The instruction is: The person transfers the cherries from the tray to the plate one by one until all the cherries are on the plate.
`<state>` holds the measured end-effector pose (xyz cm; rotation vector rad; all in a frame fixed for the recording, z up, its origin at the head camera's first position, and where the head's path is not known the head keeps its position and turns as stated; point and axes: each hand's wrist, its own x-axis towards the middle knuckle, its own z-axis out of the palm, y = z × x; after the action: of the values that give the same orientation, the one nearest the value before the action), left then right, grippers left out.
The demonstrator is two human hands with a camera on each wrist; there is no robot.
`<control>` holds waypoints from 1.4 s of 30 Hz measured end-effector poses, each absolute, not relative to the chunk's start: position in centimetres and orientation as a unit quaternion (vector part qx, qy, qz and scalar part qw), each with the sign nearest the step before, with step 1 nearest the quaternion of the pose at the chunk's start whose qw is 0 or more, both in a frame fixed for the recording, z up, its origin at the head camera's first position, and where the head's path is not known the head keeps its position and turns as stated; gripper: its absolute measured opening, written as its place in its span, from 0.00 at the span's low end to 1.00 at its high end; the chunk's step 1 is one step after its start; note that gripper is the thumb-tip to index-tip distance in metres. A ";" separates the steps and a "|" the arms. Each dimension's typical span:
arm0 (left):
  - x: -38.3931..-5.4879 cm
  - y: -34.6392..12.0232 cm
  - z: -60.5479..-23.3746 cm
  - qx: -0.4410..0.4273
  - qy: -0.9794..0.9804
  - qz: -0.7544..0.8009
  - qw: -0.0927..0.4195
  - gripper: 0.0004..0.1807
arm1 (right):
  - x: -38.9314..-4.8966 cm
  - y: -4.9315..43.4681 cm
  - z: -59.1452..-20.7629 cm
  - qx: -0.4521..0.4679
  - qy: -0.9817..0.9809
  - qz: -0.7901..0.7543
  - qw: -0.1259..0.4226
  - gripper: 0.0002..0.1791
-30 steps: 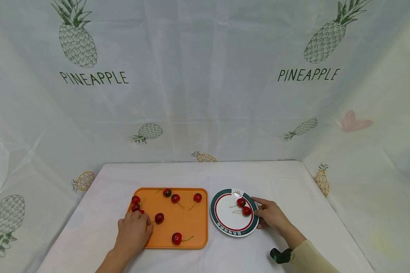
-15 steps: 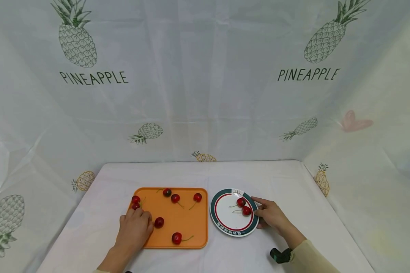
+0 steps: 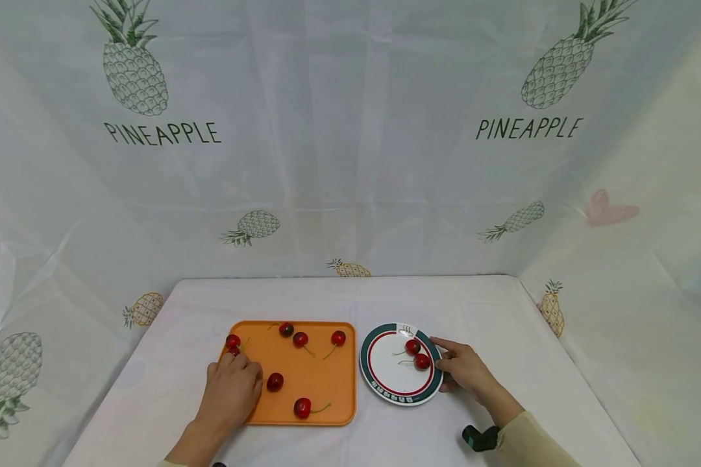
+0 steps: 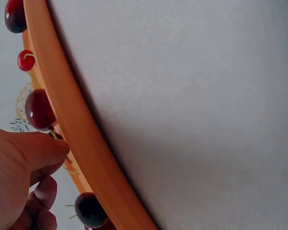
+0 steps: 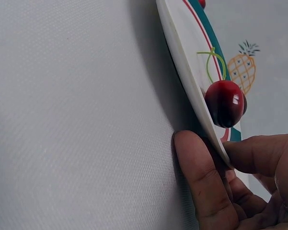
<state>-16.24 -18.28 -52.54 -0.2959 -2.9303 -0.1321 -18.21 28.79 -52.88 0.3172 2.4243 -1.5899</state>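
On the left half of an orange tray [image 3: 321, 383], my left hand [image 3: 232, 390] reaches in over the near-left edge. Its thumb and forefinger pinch at a green cherry stem beside the tray rim in the left wrist view, close under a dark red cherry [image 4: 40, 109]; the fingers partly hide the spot. Another cherry [image 3: 275, 382] lies just right of that hand. My right hand [image 3: 466, 370] grips the right rim of a white plate [image 3: 388, 370] with a green and red border, thumb above and fingers beneath. Two stemmed cherries, one of them this cherry [image 5: 224, 103], lie on the plate.
Several more cherries are spread over the tray, including a front cherry [image 3: 302, 408] and a back-right cherry [image 3: 338, 338]. A black device [image 3: 480, 438] sits by the right sleeve [image 3: 531, 441]. White cloth [image 3: 350, 298] covers the table, with a pineapple-print curtain [image 3: 350, 143] behind.
My left hand has shifted slightly right, and a red cherry at its fingertips is now hidden. The cherry beside it has moved a little toward the front. The right hand and plate stay put.
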 end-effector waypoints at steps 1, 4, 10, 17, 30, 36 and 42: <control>-16.2 -18.3 -52.5 -0.104 -0.989 -0.042 0.099 0.04 | -18.2 28.8 -52.9 0.108 0.826 -0.542 0.112 0.32; -16.2 -18.3 -52.6 -0.112 -0.988 -0.036 0.101 0.04 | -18.1 28.8 -52.9 0.106 0.825 -0.544 0.110 0.32; -16.2 -18.4 -52.6 -0.116 -0.988 -0.029 0.097 0.06 | -18.1 28.9 -52.9 0.102 0.826 -0.543 0.110 0.32; -16.0 -18.5 -52.4 -0.118 -0.988 -0.027 0.093 0.05 | -18.1 28.9 -52.9 0.103 0.827 -0.542 0.109 0.32; -16.0 -18.5 -52.5 -0.138 -0.982 -0.018 0.127 0.07 | -18.2 28.9 -53.0 0.102 0.827 -0.542 0.112 0.32; -16.0 -18.4 -52.6 -0.138 -0.982 -0.015 0.127 0.06 | -18.2 28.9 -53.1 0.103 0.827 -0.542 0.109 0.32; -16.0 -18.3 -52.5 -0.143 -0.981 -0.015 0.131 0.07 | -18.1 28.9 -53.2 0.103 0.826 -0.544 0.108 0.32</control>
<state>-15.96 -18.27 -52.49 -0.4161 -2.8488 -0.0428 -18.15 28.93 -53.15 0.3017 2.4296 -1.6012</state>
